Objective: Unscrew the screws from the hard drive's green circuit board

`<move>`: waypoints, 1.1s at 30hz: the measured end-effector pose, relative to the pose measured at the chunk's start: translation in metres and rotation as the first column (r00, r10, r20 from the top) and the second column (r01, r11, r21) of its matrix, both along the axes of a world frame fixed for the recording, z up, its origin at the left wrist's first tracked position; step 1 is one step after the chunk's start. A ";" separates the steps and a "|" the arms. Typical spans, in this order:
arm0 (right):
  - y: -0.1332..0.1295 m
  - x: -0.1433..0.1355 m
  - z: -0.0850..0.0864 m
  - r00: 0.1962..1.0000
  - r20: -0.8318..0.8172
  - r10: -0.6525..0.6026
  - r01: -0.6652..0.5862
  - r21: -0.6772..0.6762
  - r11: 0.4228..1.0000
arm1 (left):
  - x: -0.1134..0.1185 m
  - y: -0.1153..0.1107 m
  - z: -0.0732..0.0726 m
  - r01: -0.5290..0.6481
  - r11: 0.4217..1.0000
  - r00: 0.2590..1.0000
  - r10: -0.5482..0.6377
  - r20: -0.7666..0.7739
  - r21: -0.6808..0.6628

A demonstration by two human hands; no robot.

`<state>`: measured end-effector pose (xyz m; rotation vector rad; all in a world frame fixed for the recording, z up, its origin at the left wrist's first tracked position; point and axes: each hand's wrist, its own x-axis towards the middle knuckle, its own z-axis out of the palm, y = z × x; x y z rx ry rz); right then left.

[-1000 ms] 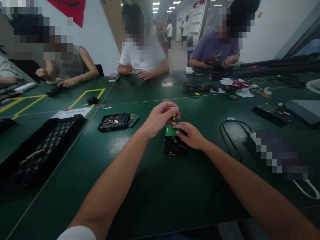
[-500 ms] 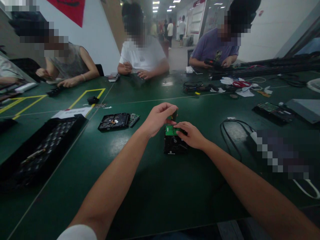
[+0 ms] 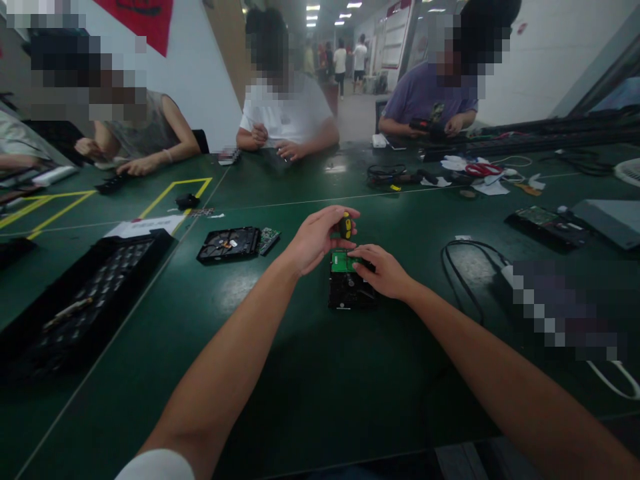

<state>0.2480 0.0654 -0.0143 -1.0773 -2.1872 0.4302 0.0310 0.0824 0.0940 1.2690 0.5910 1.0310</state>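
Observation:
A black hard drive [image 3: 345, 291] with a green circuit board [image 3: 342, 261] on its upper face lies on the table in front of me. Over its far end, my left hand [image 3: 320, 239] has its fingers around the black-and-yellow handle of a screwdriver [image 3: 346, 227], held upright. The shaft and tip are hidden by the fingers. My right hand [image 3: 381, 269] grips the drive at its right side, thumb and fingertips on the board close to the screwdriver's lower end.
Left of me lie an opened black drive casing [image 3: 229, 245], a small loose circuit board [image 3: 269, 240] and a long black tray [image 3: 95, 293]. On the right are a black cable [image 3: 450, 267], another device with a board [image 3: 545, 225] and a grey box [image 3: 613, 219]. Several people sit opposite.
The fingers of my left hand have shifted and loosened on the screwdriver handle, and its yellow part now shows more. My right hand and the hard drive have stayed put.

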 end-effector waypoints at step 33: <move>0.002 0.001 -0.002 1.000 -0.009 0.000 0.000 -0.011 1.000 | 0.003 -0.005 0.004 -0.071 0.997 0.994 0.071 -0.077 0.011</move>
